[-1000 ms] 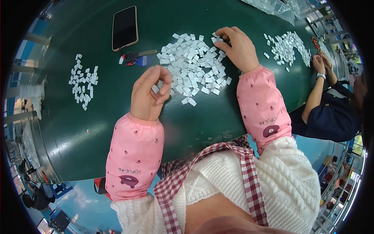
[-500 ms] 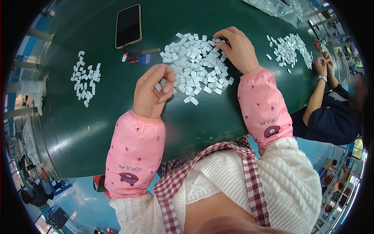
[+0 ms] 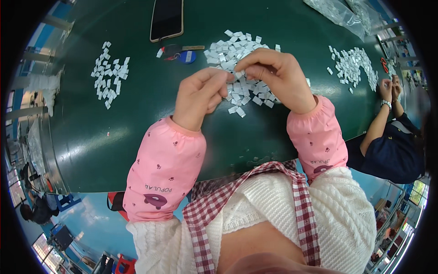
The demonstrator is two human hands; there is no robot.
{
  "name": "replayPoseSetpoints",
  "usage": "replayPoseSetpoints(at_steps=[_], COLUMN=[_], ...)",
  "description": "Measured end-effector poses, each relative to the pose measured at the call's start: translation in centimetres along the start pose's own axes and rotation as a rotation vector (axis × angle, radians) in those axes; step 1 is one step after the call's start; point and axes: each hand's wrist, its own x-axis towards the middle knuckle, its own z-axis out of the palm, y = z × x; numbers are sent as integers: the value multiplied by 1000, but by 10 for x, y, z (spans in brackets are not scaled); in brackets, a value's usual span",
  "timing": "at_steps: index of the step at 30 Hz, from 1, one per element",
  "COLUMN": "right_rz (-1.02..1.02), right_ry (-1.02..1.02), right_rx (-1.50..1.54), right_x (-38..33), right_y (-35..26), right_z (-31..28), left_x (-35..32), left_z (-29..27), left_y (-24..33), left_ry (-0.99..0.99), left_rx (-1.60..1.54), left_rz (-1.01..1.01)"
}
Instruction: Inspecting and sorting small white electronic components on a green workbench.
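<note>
A heap of small white rectangular pieces (image 3: 230, 46), some with striped ends, lies in the middle of the green table (image 3: 150, 91). Over its near side my two hands almost meet at the fingertips. My right hand (image 3: 287, 80) pinches a small white piece (image 3: 239, 75) between thumb and forefinger. Close beside it, my left hand (image 3: 196, 96) is closed, thumb against forefinger; whatever those fingers hold is hidden. Part of the heap is covered by my right hand.
A looser group of white pieces (image 3: 109, 75) lies to the left. Behind are a phone (image 3: 167, 20), a key (image 3: 193, 47) and a blue tag (image 3: 187, 57). At right are another heap (image 3: 353, 68), a plastic bag (image 3: 340, 16), red-handled scissors (image 3: 384, 65) and a co-worker's hands (image 3: 391, 87).
My right hand has come from the heap's far right edge in toward the middle, now with a white piece in its fingertips. My left hand has moved right to meet it. The view has shifted slightly.
</note>
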Motion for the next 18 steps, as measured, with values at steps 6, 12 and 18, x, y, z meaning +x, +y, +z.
replayPoseSetpoints(at_steps=[6, 12, 18], right_rz=[2, -23, -111], right_ry=[8, 79, 77], right_rx=[-162, -163, -296], right_x=[-5, -9, -8], right_y=[-15, -13, -12], right_z=[14, 20, 22], left_x=[-2, 0, 0], left_z=[-2, -6, -4], left_y=[-2, -2, -2], left_ry=[-6, -74, -23], left_rx=[76, -36, -141], left_rz=[-12, -100, -120])
